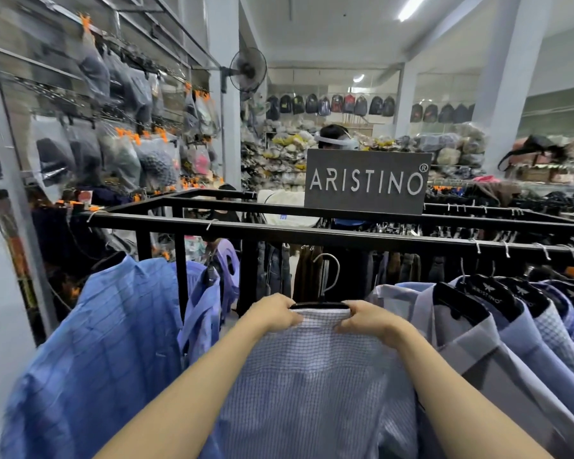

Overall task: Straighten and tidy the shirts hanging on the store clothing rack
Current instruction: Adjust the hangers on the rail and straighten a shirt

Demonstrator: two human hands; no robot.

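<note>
Both hands are on the same white checked shirt (312,376), the left hand (274,314) and right hand (367,321) each pinching the collar on either side of its black hanger (318,304), fingers curled over the fabric. The shirt sits just in front of the black rack (312,231), hook not on the bar, between a blue checked shirt (106,342) on the left and a packed row of pale blue shirts (511,326) on the right. An ARISTINO sign (367,181) stands on top of the rack.

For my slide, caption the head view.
Both hands, left hand and right hand, grip a checked shirt at its hanger.
</note>
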